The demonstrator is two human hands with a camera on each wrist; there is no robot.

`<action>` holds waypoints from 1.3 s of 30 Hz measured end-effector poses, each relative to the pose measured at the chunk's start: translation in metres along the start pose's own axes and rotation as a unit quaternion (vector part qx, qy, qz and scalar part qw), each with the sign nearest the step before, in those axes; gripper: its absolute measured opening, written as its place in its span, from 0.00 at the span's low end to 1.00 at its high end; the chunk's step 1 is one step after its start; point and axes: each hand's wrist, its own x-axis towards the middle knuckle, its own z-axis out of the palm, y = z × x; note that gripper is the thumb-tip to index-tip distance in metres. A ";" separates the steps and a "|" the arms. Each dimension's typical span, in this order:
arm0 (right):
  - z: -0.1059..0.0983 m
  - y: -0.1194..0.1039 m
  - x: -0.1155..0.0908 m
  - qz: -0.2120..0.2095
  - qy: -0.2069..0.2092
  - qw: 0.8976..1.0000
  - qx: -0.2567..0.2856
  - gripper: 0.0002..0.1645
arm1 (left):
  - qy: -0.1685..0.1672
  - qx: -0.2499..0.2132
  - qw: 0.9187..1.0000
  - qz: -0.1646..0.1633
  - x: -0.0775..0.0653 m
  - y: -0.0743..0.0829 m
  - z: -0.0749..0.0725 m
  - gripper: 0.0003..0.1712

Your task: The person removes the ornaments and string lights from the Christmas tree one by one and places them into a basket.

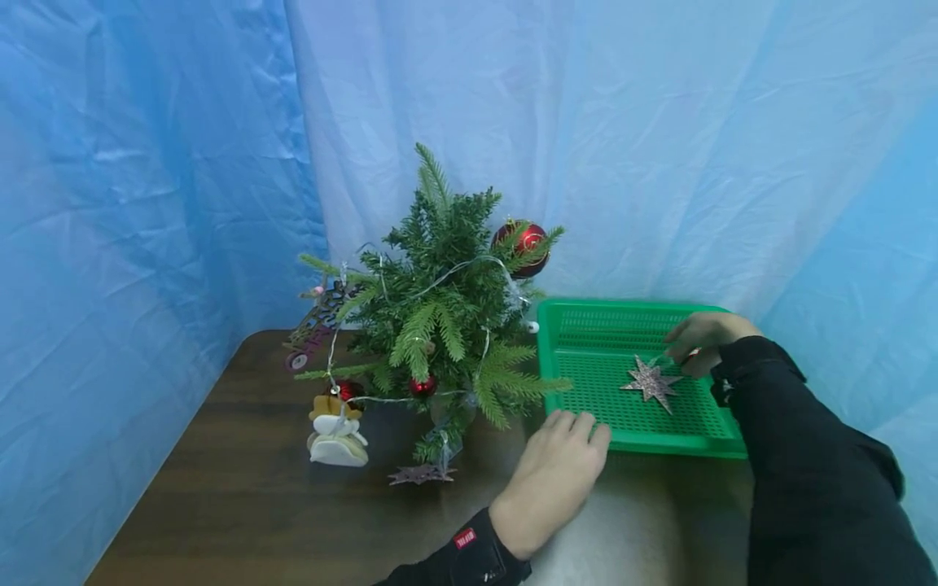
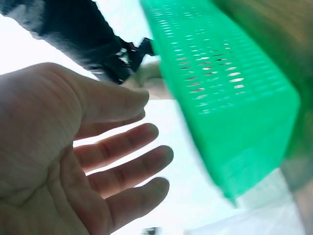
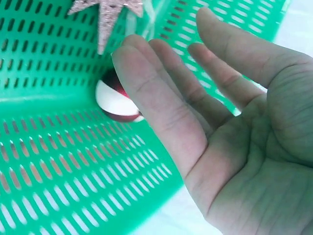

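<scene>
My right hand (image 1: 707,338) reaches over the right side of a green plastic basket (image 1: 637,445), its thumb apart from the loosely bent fingers. A glittery pinkish star ornament (image 1: 649,382) lies in the basket just left of those fingers, a pale ribbon (image 3: 149,17) running from it. Below the fingertips in the right wrist view sits a red and white ball ornament (image 3: 117,100), partly hidden by the hand. My left hand (image 1: 553,472) hovers by the basket's front left corner, fingers relaxed and holding nothing; its palm (image 2: 39,161) shows in the left wrist view.
Left of the basket a small Christmas tree (image 1: 443,309) stands on the dark wooden table (image 1: 242,472). It bears a large red ball (image 1: 522,248), a white figure ornament (image 1: 338,439), a hanging star (image 1: 421,474) and string lights. Blue curtains (image 1: 659,146) enclose the back and sides.
</scene>
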 end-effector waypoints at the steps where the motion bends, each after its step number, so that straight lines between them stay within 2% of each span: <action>1: -0.002 -0.002 0.000 0.001 0.000 1.000 0.006 0.39 | -0.001 -0.003 1.000 0.006 0.001 0.000 -0.005 0.20; 4: -0.007 -0.009 0.001 -0.007 -0.008 1.000 0.018 0.40 | -0.004 -0.023 0.999 0.023 0.003 -0.001 -0.024 0.22; 6: -0.010 -0.016 0.000 -0.022 -0.012 1.000 0.004 0.40 | 0.002 -0.046 0.998 0.031 0.006 -0.005 -0.037 0.21; 8: -0.014 -0.025 -0.002 -0.036 -0.017 0.999 -0.004 0.40 | 0.008 -0.091 0.995 0.031 0.008 -0.009 -0.048 0.19; 10: -0.017 -0.036 -0.005 -0.055 -0.018 0.998 -0.018 0.39 | 0.013 -0.149 0.988 0.028 0.011 -0.015 -0.057 0.18; 11: -0.018 -0.042 -0.006 -0.064 -0.017 0.998 -0.022 0.38 | 0.013 -0.187 0.982 0.023 0.012 -0.018 -0.061 0.19; 13: -0.021 -0.054 -0.008 -0.086 -0.007 0.996 -0.023 0.37 | 0.015 -0.264 0.964 0.010 0.014 -0.023 -0.069 0.21; 17: -0.026 -0.082 -0.013 -0.140 0.028 0.989 -0.025 0.35 | 0.042 -0.392 0.919 -0.022 0.019 -0.032 -0.082 0.24; 19: -0.026 -0.099 -0.018 -0.174 0.043 0.984 -0.022 0.33 | 0.056 -0.432 0.900 -0.036 0.022 -0.036 -0.087 0.25; 21: -0.025 -0.116 -0.024 -0.208 0.057 0.976 -0.019 0.30 | 0.063 -0.456 0.886 -0.049 0.026 -0.040 -0.090 0.26; 23: -0.024 -0.133 -0.031 -0.239 0.069 0.968 -0.016 0.29 | 0.062 -0.466 0.880 -0.064 0.030 -0.045 -0.092 0.27; 28: -0.016 -0.176 -0.047 -0.303 0.097 0.948 -0.018 0.28 | 0.031 -0.465 0.878 -0.112 0.039 -0.055 -0.097 0.30; 30: -0.012 -0.190 -0.051 -0.325 0.102 0.940 -0.015 0.27 | 0.014 -0.469 0.873 -0.136 0.043 -0.058 -0.098 0.32; 35: -0.004 -0.217 -0.056 -0.363 0.104 0.926 -0.012 0.27 | -0.021 -0.496 0.846 -0.195 0.048 -0.061 -0.099 0.38; 39: 0.002 -0.233 -0.058 -0.369 0.108 0.923 -0.025 0.28 | -0.039 -0.517 0.823 -0.232 0.050 -0.064 -0.098 0.43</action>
